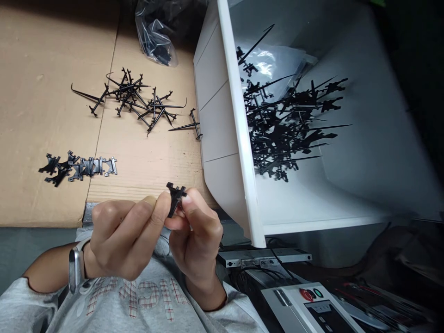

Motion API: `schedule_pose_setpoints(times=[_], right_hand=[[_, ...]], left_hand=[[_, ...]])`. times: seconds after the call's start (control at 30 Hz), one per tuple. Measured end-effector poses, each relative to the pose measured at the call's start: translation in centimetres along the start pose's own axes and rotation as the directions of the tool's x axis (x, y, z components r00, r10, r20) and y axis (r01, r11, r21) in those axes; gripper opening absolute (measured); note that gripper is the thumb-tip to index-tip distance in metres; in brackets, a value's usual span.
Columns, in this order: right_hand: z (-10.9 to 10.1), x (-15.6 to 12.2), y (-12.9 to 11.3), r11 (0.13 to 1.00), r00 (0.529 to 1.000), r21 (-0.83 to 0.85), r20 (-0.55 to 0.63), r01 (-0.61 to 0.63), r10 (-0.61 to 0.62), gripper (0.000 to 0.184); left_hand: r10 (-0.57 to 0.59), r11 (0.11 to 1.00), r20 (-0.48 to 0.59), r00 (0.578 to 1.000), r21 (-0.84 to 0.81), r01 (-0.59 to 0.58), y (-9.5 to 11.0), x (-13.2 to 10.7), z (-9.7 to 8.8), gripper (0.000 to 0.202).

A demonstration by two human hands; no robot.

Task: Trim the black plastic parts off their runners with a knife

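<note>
Between the fingertips of both hands is a small black plastic bracket (175,198), held up in front of my chest near the cardboard's front edge. My left hand (130,233) pinches its left side with thumb and finger. On its right side, my right hand (196,231) grips it the same way; the fingers hide its lower end. To the left, several similar black brackets (81,167) lie in a row on the cardboard. Farther back is a loose heap of thin black sprue pieces (130,92), some with long curved tails.
A large white bin (243,138) stands tilted at the right, with a pile of black plastic parts (280,125) and a clear bag (270,64) inside. Another plastic bag (157,44) sits at the back. A control box (305,307) with red and green buttons is at lower right.
</note>
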State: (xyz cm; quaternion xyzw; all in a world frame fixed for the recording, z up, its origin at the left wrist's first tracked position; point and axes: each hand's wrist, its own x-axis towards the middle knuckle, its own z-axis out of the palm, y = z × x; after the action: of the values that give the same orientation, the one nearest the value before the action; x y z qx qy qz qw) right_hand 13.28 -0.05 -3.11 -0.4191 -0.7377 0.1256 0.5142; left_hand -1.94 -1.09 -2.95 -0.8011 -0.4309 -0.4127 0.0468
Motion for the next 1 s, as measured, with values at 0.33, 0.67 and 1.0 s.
schedule_pose_setpoints(times=[0.33, 0.67, 1.0], right_hand=[[0.1, 0.3, -0.1, 1.000, 1.000, -0.021, -0.014, -0.003, 0.003, 0.024], [-0.1, -0.4, 0.2, 0.998, 0.998, 0.027, 0.022, -0.052, 0.051, 0.035], [-0.2, -0.8, -0.2, 0.974, 0.987, 0.164, 0.050, -0.156, 0.150, 0.035]], left_hand=[[0.079, 0.994, -0.059, 0.995, 0.083, -0.074, -0.1, 0.0, 0.3, 0.022], [0.068, 0.996, -0.031, 0.997, 0.055, -0.066, 0.2, 0.4, 0.2, 0.025], [0.031, 0.997, -0.035, 0.999, 0.071, -0.029, 0.4, 1.3, -0.1, 0.018]])
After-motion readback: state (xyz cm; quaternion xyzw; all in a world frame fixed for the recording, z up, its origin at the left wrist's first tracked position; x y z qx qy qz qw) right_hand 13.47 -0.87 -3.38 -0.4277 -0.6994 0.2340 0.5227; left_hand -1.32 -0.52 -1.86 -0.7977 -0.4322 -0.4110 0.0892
